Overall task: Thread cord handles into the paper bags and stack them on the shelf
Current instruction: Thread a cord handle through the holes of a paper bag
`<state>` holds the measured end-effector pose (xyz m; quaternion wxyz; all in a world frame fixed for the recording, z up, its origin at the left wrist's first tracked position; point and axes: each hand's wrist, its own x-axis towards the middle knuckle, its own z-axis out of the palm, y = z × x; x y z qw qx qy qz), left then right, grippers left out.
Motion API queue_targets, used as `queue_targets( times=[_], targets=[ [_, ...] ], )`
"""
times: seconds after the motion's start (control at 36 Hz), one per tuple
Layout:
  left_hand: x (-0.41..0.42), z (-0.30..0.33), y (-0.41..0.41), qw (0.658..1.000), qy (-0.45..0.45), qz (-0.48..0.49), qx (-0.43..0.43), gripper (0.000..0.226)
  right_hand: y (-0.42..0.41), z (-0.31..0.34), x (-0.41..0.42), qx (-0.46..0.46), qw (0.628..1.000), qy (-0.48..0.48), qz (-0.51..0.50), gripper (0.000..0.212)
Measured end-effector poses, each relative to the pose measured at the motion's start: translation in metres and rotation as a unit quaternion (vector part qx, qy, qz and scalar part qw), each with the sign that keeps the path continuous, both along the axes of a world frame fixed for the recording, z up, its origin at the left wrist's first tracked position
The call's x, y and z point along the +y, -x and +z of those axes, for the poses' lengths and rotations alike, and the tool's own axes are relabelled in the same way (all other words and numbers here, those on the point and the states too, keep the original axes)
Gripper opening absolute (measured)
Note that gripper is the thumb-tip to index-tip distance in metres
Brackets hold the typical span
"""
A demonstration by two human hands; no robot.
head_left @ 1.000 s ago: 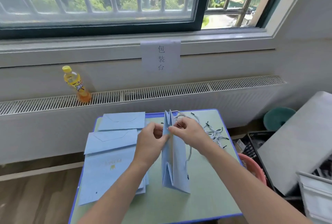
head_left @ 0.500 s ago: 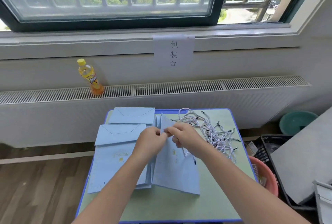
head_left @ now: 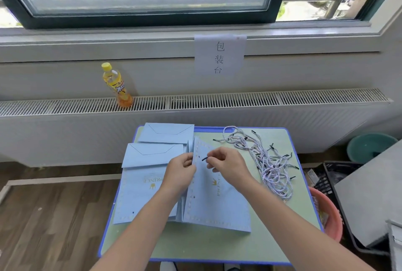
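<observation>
Paper bag (head_left: 217,201): centre frame on table (head_left: 217,246), tilted. Flat bags (head_left: 150,175) stacked at left. Left hand (head_left: 180,175) grips bag's top edge; right hand (head_left: 228,167) pinches 1 black cord tip (head_left: 204,158). Cord pile (head_left: 261,157) right, bare tabletop along lower edge.

Orange drink bottle (head_left: 117,85), yellow cap, upright on the white radiator grille (head_left: 239,100) left of centre. White paper sign (head_left: 219,55) with three black characters, fixed to the window ledge above the grille. Dark-framed window (head_left: 152,13) with bars and greenery behind the glass. Small table (head_left: 217,246), green top, blue edge. Teal basin (head_left: 369,146) on the floor at right; black crate (head_left: 332,175) just beside it; pink basin (head_left: 332,220) against the table's right edge. Wood-plank floor (head_left: 47,216) at left.
</observation>
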<state>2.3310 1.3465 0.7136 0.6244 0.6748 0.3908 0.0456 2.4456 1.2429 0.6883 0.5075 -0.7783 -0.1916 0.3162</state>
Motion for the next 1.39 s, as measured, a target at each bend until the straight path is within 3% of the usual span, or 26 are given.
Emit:
queue_targets(
  times=[0.31,0.47,0.64,0.75,0.83,0.92,1.0,1.08,1.25,1.39],
  targets=[
    [-0.005,0.009,0.002,1.000,0.015,0.000,-0.014,0.044,0.011,0.002,0.003,-0.062,0.997,-0.014,-0.039,0.014],
    [-0.008,0.014,0.003,1.000,0.020,-0.009,-0.023,0.046,0.017,0.001,0.003,-0.109,0.994,0.002,-0.013,0.014],
    [-0.011,0.022,0.003,0.998,0.037,-0.036,-0.027,0.055,0.022,0.005,0.003,-0.113,0.993,0.006,-0.019,0.017],
    [-0.012,0.024,0.002,0.997,0.037,-0.050,-0.044,0.063,0.023,0.007,-0.001,-0.078,0.997,-0.008,-0.015,0.003],
    [-0.012,0.022,0.000,0.997,0.019,-0.063,-0.046,0.071,0.017,0.008,-0.006,-0.053,0.998,-0.009,-0.012,0.016],
    [-0.013,0.018,-0.004,0.996,0.001,-0.085,-0.042,0.070,0.011,0.013,-0.010,-0.053,0.999,0.007,-0.008,0.017],
    [-0.011,0.009,-0.010,0.988,-0.101,-0.113,0.000,0.054,0.008,0.016,-0.013,-0.064,0.998,0.018,-0.005,0.011],
    [-0.010,0.003,-0.017,0.957,-0.250,-0.142,0.033,0.030,0.006,0.017,-0.018,-0.079,0.997,0.018,-0.009,0.009],
    [-0.015,0.000,-0.029,0.919,-0.362,-0.146,0.062,0.016,0.003,0.022,-0.025,-0.090,0.995,0.022,-0.028,0.007],
    [-0.020,0.003,-0.036,0.887,-0.421,-0.173,0.080,0.017,0.001,0.027,-0.030,-0.108,0.993,0.019,-0.032,0.012]
  ],
)
